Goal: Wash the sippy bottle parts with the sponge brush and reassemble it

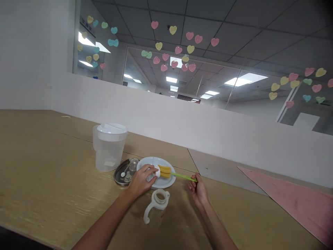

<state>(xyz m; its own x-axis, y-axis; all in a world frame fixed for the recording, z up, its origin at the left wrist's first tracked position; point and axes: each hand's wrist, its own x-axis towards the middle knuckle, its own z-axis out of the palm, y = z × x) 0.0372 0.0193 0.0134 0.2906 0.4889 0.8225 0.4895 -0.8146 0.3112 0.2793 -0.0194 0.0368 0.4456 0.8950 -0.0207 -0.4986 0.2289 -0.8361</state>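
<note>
Bottle (157, 205), clear, handled, open-topped: lower centre of frame, on the table (52, 163). Right hand (198, 190), right of lower centre: closed round the green handle of a yellow sponge brush (164, 171). Left hand (144, 178), lower centre: pinching a white cap (157, 171), sponge head against it; whether inside, cannot tell. Plate (161, 160), pale: beneath cap and sponge. Tray (116, 177), dark, small clear parts (133, 164) within: left of plate. Jug (108, 152), lidded: left of centre. Step, as judged: brushing the cap; next move calls for a steady pinch while the handle turns.
</note>
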